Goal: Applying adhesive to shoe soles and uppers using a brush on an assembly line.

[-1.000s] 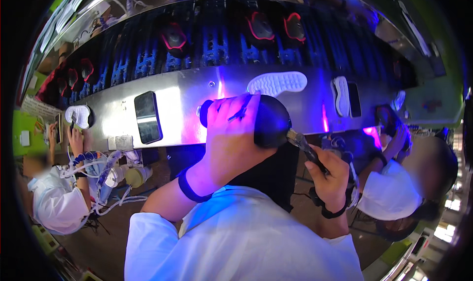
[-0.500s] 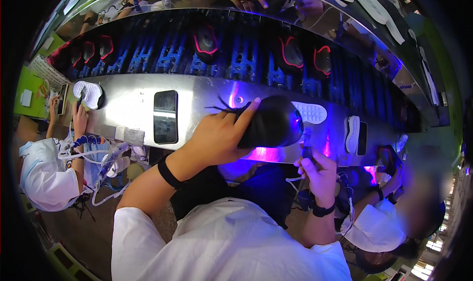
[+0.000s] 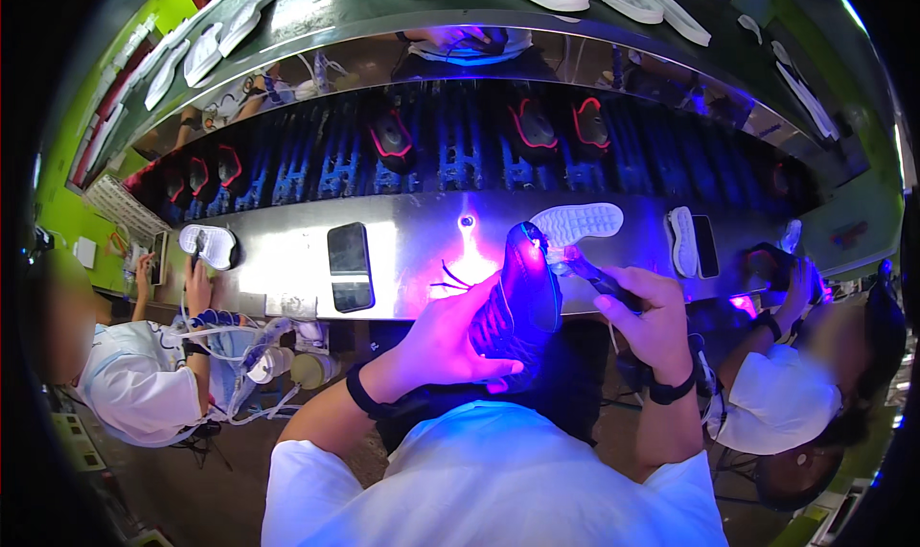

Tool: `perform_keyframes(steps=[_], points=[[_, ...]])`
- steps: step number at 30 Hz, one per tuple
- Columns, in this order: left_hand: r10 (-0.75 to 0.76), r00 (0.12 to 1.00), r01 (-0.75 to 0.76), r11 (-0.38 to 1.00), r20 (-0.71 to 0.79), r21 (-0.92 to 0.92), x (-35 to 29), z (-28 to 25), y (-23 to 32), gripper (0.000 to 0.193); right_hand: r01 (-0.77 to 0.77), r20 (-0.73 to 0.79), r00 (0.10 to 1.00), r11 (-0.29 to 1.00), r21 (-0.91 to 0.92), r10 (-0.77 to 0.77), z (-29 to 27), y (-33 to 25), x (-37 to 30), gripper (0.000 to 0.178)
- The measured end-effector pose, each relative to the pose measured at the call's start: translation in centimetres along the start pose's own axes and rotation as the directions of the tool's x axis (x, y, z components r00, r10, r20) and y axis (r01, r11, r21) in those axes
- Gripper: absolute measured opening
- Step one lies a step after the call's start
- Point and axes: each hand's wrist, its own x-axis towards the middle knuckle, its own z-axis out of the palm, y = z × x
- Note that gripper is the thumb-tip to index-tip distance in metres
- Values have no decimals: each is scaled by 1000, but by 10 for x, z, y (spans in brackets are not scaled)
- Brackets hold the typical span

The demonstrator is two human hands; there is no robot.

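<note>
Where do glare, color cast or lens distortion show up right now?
Head view: violet light tints the shoe and left hand; pink-white glare flares on the bench left of the shoe's far end, with whiter glare either side of the phone; the fisheye bends the bench's edges and leaves the corners black; the heads at both sides are blurred.

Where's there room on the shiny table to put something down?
Bare metal table lies between the left phone and far-left white sole, and between that phone and the left hand. It's crowded around the black shoe, brush and middle white sole.
</note>
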Motion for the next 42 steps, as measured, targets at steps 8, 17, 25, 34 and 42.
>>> perform_keyframes(steps=[8, 17, 25, 34, 42], points=[[-259, 958, 284, 918, 125, -275, 6, 13, 5, 95, 67, 40, 997, 997, 36, -69, -13, 19, -14, 31], [-456, 870, 482, 703, 189, -523, 25, 28, -6, 80, -44, -57, 997, 986, 159, 53, 5, 71, -34, 31], [-521, 845, 487, 660, 118, -572, 31, 34, -17, 80, -123, 79, 990, 986, 116, 115, 1, 87, -76, 32], [-553, 833, 484, 704, 27, -520, 20, 24, -16, 77, -225, 165, 966, 963, 148, 200, -9, 58, -67, 33], [-545, 831, 392, 713, -109, -581, 1, 12, -16, 73, -85, 383, 918, 994, -61, 102, -37, 37, -68, 35]])
